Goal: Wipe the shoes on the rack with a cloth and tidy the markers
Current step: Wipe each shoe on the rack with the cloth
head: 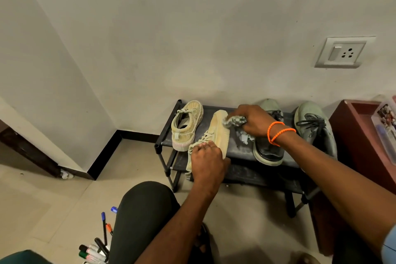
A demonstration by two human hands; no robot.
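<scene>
wall socket [344,52], maroon cabinet [351,133], plastic box [385,126]

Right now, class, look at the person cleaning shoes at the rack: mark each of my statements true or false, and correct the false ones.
1. The right hand grips a crumpled cloth against the tilted beige sneaker. True.
2. The left hand is idle on the floor. False: it holds that sneaker's heel end steady.
3. The second beige sneaker sits upright at the left end of the black shoe rack. True.
4. The markers are on the rack's lower shelf. False: they lie on the floor beside the person's knee.
5. The right wrist wears an orange beaded band. True.
6. The two grey-green sneakers stand left of the beige pair. False: they are to the right.
</scene>
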